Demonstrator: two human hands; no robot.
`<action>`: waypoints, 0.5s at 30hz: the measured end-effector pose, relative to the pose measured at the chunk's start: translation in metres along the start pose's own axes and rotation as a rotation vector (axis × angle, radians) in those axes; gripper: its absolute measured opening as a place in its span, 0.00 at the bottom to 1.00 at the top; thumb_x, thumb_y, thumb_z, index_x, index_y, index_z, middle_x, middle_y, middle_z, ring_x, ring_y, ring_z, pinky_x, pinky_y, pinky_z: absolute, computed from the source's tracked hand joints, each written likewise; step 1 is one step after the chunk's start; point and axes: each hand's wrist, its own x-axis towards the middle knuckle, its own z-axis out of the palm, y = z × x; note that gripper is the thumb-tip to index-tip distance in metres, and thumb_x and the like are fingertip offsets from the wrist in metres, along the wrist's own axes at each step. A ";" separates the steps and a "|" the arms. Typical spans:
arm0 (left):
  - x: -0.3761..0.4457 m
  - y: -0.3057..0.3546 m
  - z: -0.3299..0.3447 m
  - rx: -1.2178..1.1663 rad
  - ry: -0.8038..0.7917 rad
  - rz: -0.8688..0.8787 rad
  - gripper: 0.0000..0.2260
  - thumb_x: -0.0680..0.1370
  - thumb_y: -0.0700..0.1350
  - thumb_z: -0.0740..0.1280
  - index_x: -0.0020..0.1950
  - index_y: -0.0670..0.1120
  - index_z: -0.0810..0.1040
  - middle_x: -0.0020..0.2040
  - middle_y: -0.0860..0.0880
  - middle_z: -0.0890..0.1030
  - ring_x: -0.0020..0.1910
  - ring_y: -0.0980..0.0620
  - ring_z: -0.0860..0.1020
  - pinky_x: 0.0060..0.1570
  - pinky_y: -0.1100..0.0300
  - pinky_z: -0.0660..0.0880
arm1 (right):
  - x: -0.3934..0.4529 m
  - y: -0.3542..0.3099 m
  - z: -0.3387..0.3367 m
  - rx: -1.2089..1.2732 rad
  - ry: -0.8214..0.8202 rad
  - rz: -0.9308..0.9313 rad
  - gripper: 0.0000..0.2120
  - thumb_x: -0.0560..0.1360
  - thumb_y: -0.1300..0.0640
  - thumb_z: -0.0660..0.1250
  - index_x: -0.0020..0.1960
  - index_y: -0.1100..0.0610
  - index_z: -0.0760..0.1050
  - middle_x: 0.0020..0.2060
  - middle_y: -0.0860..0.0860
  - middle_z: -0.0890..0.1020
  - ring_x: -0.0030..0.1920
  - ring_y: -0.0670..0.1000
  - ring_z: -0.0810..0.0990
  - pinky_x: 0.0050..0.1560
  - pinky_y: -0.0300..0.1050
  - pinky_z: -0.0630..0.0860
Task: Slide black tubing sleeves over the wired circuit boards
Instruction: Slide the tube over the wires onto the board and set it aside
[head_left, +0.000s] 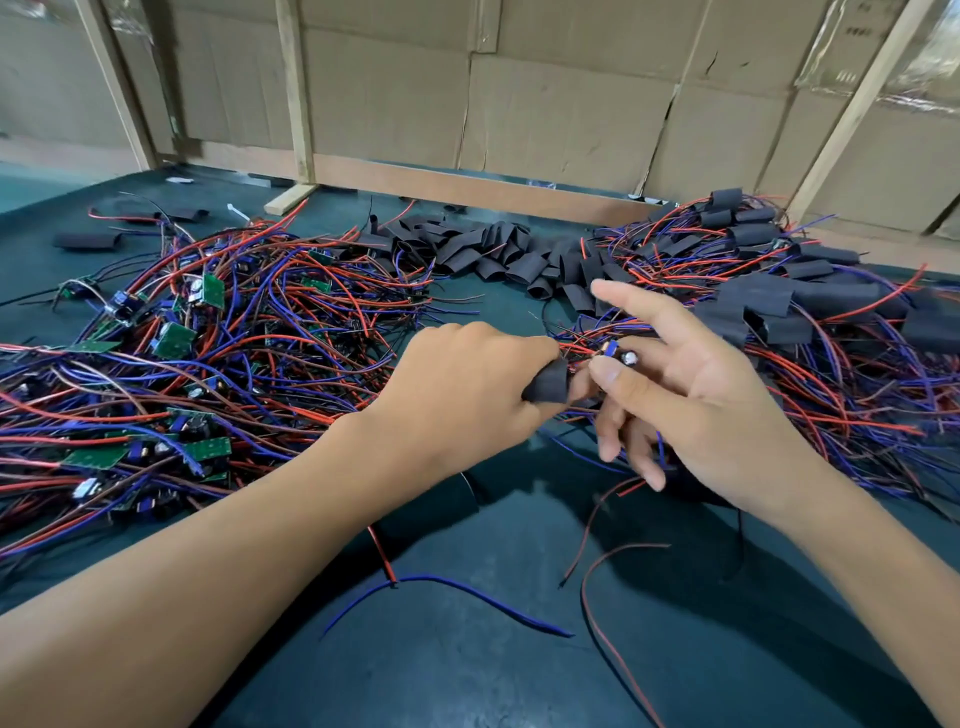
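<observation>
No words or numbers can be read here. The cardboard boxes (571, 104) at the back have some dark marks near the top right corner, but they are too blurry to make out. The little green circuit boards (208, 291) in the wire pile have tiny marks too small to read.

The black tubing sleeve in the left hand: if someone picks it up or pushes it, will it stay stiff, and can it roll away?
The black tubing sleeve probably gives easily: the left hand pinches it and its open end looks squashed. It likely will not roll, since the loose sleeves on the table lie flattened. It seems light.
</observation>
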 end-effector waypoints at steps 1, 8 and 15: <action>0.000 -0.001 0.000 0.002 0.022 -0.015 0.19 0.78 0.65 0.58 0.38 0.51 0.61 0.30 0.51 0.65 0.35 0.39 0.69 0.34 0.55 0.62 | 0.002 -0.001 0.000 0.043 0.026 0.031 0.27 0.75 0.55 0.70 0.73 0.47 0.68 0.43 0.58 0.83 0.28 0.56 0.79 0.18 0.40 0.67; 0.000 -0.004 -0.003 -0.037 0.122 -0.121 0.25 0.77 0.68 0.60 0.32 0.53 0.57 0.26 0.53 0.61 0.32 0.42 0.64 0.33 0.55 0.64 | 0.006 -0.002 -0.008 0.171 0.088 0.007 0.06 0.72 0.58 0.72 0.48 0.52 0.84 0.38 0.61 0.82 0.28 0.53 0.73 0.21 0.37 0.62; 0.001 0.003 -0.006 -0.041 0.063 -0.124 0.17 0.78 0.61 0.63 0.38 0.50 0.64 0.31 0.50 0.70 0.36 0.38 0.73 0.35 0.53 0.67 | 0.001 -0.003 -0.001 -0.128 0.072 -0.146 0.14 0.75 0.57 0.71 0.59 0.52 0.85 0.41 0.52 0.81 0.33 0.48 0.74 0.34 0.33 0.68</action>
